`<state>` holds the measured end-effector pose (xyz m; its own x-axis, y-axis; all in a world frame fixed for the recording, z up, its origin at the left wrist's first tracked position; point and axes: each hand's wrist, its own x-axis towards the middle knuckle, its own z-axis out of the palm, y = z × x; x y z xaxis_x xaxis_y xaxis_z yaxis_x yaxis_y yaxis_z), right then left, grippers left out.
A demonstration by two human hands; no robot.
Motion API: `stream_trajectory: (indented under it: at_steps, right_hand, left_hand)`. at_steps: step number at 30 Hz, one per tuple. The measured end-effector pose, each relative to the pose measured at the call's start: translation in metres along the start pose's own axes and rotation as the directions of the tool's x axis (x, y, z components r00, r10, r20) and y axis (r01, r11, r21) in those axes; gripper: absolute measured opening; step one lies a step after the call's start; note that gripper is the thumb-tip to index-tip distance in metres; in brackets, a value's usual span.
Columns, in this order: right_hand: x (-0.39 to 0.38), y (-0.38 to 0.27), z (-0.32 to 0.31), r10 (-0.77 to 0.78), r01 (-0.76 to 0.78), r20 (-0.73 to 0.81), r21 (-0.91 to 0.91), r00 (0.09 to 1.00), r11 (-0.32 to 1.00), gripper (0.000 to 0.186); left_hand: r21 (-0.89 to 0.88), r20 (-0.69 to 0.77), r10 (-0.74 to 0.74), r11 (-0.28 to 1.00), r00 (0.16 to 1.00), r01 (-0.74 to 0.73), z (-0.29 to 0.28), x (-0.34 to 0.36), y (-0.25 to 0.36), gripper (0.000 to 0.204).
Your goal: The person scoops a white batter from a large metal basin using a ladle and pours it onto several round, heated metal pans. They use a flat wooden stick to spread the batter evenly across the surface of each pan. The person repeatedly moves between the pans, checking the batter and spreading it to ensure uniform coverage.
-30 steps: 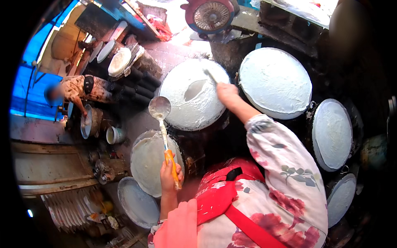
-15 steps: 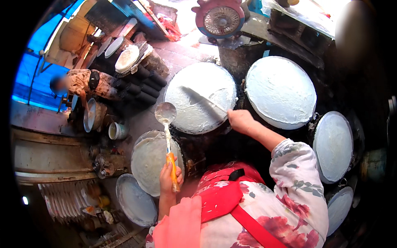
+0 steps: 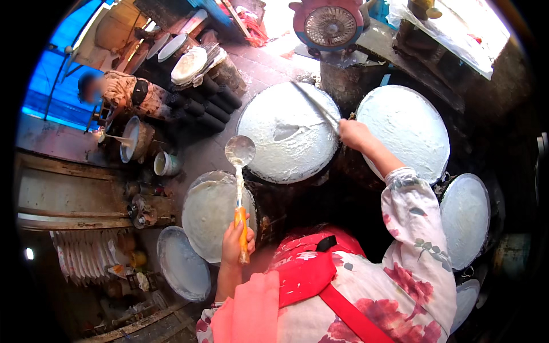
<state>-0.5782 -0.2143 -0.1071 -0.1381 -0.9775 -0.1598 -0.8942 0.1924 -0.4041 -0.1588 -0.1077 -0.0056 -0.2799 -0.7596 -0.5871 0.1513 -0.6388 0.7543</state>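
My left hand (image 3: 230, 244) is wrapped round the orange handle of a ladle (image 3: 240, 151), its metal bowl pointing away from me and its shaft smeared with white batter. My right hand (image 3: 354, 135) grips one end of a long flat spatula (image 3: 318, 107). The blade lies slanted across the far right part of a round griddle (image 3: 269, 166) coated with white batter. An oval hollow marks the middle of that batter. Beneath the ladle sits another round griddle (image 3: 206, 220) with a thin pale sheet on it.
More white-coated griddles stand at the right (image 3: 405, 134) and far right (image 3: 464, 223). A pale round pan (image 3: 184, 264) is at lower left. Beyond are a small pink fan (image 3: 330, 26), black cylinders (image 3: 209, 111) and a white bucket (image 3: 166, 164). Another person (image 3: 134, 94) works at far left.
The spatula has swung from the middle of the batter to the griddle's far right side, and my right hand has moved up and right. My left hand still holds the ladle. The whole view has shifted slightly.
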Motion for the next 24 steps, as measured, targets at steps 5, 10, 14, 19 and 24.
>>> stream_trajectory:
  at_steps: [5, 10, 14, 19, 24]
  right_hand:
    - [-0.051, -0.036, -0.002, -0.358, 0.379, 0.227, -0.051, 0.905, 0.924, 0.014]
    - [-0.067, 0.000, 0.020, -0.092, 0.089, -0.067, -0.039, 0.994, 0.995, 0.017]
    - [-0.100, -0.038, 0.038, -0.298, 0.302, 0.044, -0.120, 0.953, 0.946, 0.010]
    - [-0.125, -0.009, 0.051, 0.145, -0.161, -0.263, -0.038, 0.954, 0.986, 0.013]
    - [-0.157, -0.096, 0.106, 0.119, -0.117, -0.138, 0.023, 0.983, 0.993, 0.008]
  left_hand:
    - [0.015, -0.015, 0.019, 1.000, 1.000, -0.019, -0.006, 0.003, 0.004, 0.031]
    - [0.218, -0.048, 0.045, 0.975, 0.998, -0.034, -0.008, 0.023, 0.012, 0.029]
    - [0.318, -0.005, 0.056, 0.947, 0.998, -0.052, -0.007, 0.051, 0.020, 0.028]
    - [0.357, 0.027, 0.069, 0.931, 0.997, -0.075, -0.008, 0.059, 0.021, 0.018]
    - [0.428, 0.034, 0.061, 0.901, 0.998, -0.070, 0.001, 0.057, 0.022, 0.019]
